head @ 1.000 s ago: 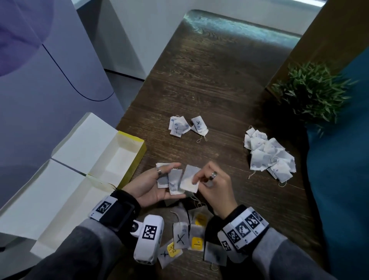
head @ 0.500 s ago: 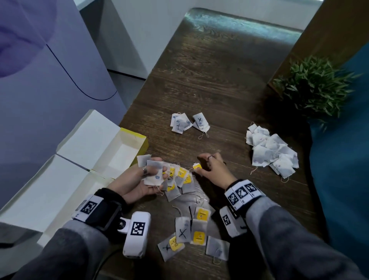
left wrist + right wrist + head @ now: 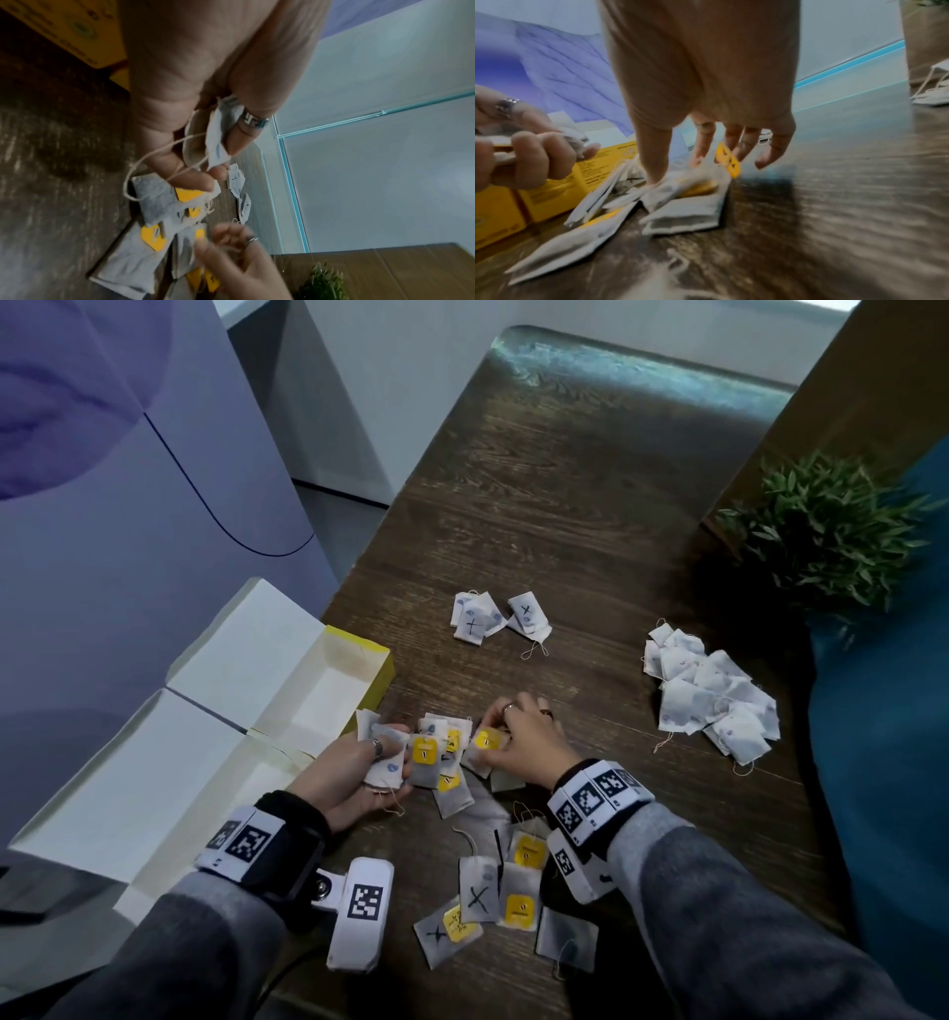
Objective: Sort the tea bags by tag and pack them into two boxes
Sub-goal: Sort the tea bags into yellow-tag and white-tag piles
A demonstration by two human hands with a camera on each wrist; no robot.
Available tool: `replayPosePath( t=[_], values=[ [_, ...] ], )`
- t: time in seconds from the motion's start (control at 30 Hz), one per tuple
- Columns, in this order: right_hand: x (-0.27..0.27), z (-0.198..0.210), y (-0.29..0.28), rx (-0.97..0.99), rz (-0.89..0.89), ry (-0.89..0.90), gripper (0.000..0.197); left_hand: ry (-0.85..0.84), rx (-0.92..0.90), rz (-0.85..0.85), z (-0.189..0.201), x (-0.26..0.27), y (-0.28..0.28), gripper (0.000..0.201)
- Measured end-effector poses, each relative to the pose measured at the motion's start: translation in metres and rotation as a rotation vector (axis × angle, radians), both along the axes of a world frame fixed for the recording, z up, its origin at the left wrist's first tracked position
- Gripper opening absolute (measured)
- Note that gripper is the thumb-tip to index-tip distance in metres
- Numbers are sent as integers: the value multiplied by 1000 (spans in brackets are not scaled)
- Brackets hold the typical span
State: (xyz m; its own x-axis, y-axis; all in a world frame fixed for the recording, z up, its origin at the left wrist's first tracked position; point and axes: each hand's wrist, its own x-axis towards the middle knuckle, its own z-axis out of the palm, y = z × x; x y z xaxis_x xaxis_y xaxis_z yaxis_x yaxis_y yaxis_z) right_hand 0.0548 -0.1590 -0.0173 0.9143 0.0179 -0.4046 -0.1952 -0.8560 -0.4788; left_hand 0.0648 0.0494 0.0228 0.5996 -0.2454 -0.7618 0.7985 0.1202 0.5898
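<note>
**Head view: both hands in the tea bags beside the open box**

Head view, looking down on a dark wooden table (image 3: 590, 505). The left hand (image 3: 354, 773) has its fingers curled round a small bundle of white tea bags (image 3: 382, 762), thumb pressed on top; the left wrist view shows the same grip, a loose string hanging from the bundle (image 3: 216, 140). The right hand (image 3: 524, 742) reaches down into a heap of yellow-tagged tea bags (image 3: 441, 762) just right of the left hand. Its fingers (image 3: 700, 146) point downward, spread a little, with one yellow tag (image 3: 727, 160) among the fingertips; motion blur makes it impossible to tell whether the tag is pinched. An open yellow box (image 3: 328, 690), white inside, lies at the table's left edge, next to the left hand. More tea bags (image 3: 493, 891) lie near the person's wrists, some marked with an X. A small group (image 3: 498, 618) sits farther up the table, and a white pile (image 3: 714, 695) lies to the right, near a green plant (image 3: 832, 531).
</note>
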Motion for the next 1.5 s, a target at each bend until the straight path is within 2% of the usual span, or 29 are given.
replayPosePath(
  t=[0.07, 0.13, 0.2, 0.3, 0.37, 0.43, 0.5, 0.6, 0.7, 0.83, 0.87, 0.93, 0.97, 1.07, 1.17, 1.37, 1.5],
  values=[
    [1, 6, 9, 58, 10, -117, 39, -38, 92, -79, -2, -3, -1, 13],
    [6, 11, 22, 97, 60, -148, 45, -83, 212, -166, -8, -6, -3, 13],
    [11, 11, 35, 91, 106, -93, 45, -116, 330, -230, -16, -8, -7, 12],
    [18, 5, 47, 96, 90, 1, 28, -155, 442, -340, -22, -11, -14, 4],
    [20, 4, 46, 223, 6, 39, 13, -189, 487, -356, -27, -10, -17, 11],
    [19, 6, 42, 406, -85, 49, 20, -240, 503, -331, -28, -10, -17, 14],
    [16, 12, 34, 588, -175, 36, 19, -310, 444, -277, -26, -11, -14, 9],
    [9, 23, 17, 740, -300, 1, 14, -355, 249, -172, -20, -12, -7, 9],
    [0, 32, 0, 910, -410, -17, 9, -302, -21, -65, -15, -10, -2, 17],
    [-10, 42, -12, 1171, -497, 24, 13, -127, -405, 54, -8, -5, -2, 27],
    [-12, 45, -13, 1218, -503, 37, 15, -109, -485, 64, -5, -5, -2, 26],
    [-17, 51, -10, 1282, -489, 47, 16, -163, -588, 41, 0, -6, -5, 6],
    [-20, 55, -8, 1295, -477, 41, 15, -204, -595, 18, 1, -6, -7, 3],
    [-27, 63, -3, 1312, -420, 19, 14, -302, -548, -72, 3, -6, -12, 29],
    [-30, 68, -4, 1322, -381, 7, 11, -378, -479, -141, 3, -4, -11, 33],
    [-29, 75, -16, 1249, -378, -69, 16, -314, -503, -126, 1, -1, -15, 44],
    [-10, 60, -36, 992, -438, -110, 18, -226, -445, -133, 6, 7, -32, 41]
  ],
)
